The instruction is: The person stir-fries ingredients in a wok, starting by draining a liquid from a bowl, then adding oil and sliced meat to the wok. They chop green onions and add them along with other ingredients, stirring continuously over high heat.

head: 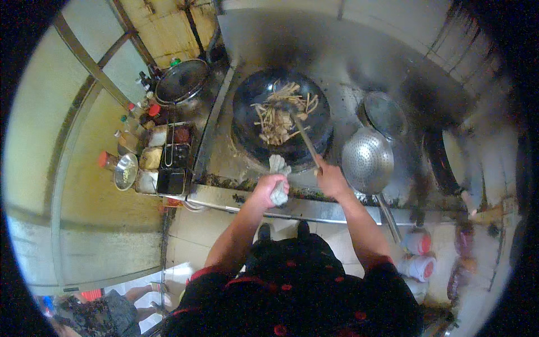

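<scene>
A dark wok (pixel 248 101) sits on the stove in front of me. Pale brown strips of food (pixel 276 122) lie in its middle, looking like sliced vegetables or mushrooms; their exact kind is unclear. My right hand (pixel 332 180) is closed on the handle of a ladle or wok spatula (pixel 306 139), whose head rests among the food and is partly hidden. My left hand (pixel 271 189) grips a bunched greyish cloth (pixel 278 165) at the near rim of the wok. Whether the cloth also wraps a wok handle cannot be seen.
A perforated metal strainer (pixel 367 160) lies right of the wok, its handle over the stove's front edge (pixel 328 214). Seasoning containers (pixel 158 137), a small metal bowl (pixel 125 172) and bottles stand left. Another wok (pixel 440 160) is far right. Another person (pixel 113 311) is at lower left.
</scene>
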`<state>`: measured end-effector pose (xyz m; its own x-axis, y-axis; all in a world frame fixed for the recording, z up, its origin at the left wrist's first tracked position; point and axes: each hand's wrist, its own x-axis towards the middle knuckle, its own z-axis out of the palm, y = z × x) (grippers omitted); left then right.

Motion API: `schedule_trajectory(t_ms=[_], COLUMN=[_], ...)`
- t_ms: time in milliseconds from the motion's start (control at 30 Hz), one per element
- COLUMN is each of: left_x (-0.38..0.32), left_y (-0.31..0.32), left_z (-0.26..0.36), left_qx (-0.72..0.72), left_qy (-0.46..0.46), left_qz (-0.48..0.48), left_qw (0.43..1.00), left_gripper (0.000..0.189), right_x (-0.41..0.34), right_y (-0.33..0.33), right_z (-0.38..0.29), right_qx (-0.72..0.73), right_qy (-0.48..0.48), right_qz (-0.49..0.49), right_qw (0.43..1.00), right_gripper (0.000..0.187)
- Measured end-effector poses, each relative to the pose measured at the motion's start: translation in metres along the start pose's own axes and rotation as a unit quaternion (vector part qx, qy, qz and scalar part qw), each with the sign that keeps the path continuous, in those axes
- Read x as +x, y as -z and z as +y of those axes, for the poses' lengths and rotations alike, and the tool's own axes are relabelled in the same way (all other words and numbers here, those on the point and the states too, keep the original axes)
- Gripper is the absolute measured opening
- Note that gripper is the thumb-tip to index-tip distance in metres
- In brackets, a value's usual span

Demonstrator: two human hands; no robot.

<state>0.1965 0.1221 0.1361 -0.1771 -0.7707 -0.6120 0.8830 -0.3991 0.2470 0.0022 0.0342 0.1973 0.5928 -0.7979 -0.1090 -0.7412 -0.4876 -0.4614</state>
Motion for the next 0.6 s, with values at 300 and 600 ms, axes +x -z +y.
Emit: schedule_trajectory(t_ms=[300,600], left_x=[0.004,-0.011], left_y=[-0.015,-0.031], left_z=[-0.016,-0.013], left_qx=[-0.034,-0.136], left_qy=[-0.022,0.017], left_qz=[-0.017,-0.08], left_qw=[0.999,0.987], left_gripper=[0.007,0.015], right_x=[-0.039,-0.062], right_y=[0.08,0.104], right_z=[0.025,0.031], right_qx=[-0.037,-0.008], right_qy=[-0.027,-0.002], right_qz=[-0.126,-0.192], right_qw=[0.991,0.981], right_gripper=[0.053,0.052])
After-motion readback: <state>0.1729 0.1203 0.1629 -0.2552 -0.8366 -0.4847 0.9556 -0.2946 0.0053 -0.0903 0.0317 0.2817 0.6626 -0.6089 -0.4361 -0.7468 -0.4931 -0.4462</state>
